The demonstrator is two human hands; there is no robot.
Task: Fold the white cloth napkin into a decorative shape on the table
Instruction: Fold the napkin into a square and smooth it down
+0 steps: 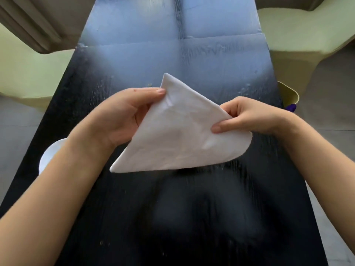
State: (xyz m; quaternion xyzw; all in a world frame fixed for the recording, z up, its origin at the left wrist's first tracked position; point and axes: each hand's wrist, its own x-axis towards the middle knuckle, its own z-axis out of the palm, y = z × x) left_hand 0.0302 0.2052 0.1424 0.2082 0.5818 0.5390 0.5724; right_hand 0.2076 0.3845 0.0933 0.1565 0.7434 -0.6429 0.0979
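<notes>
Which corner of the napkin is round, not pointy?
The right corner of the white napkin, just below the right hand, curves round. The top corner by the left hand and the lower left corner are pointed.

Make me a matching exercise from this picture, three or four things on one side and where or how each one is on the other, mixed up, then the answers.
Things:
1. white cloth napkin
2. long black wooden table
3. left hand
4. white round dish

States:
A. partly hidden behind the left forearm
B. folded into a triangle, held up
C. pinching the napkin's upper edge near its top corner
D. glossy, reflecting light at the far end

Pairs: 1-B, 2-D, 3-C, 4-A
</notes>
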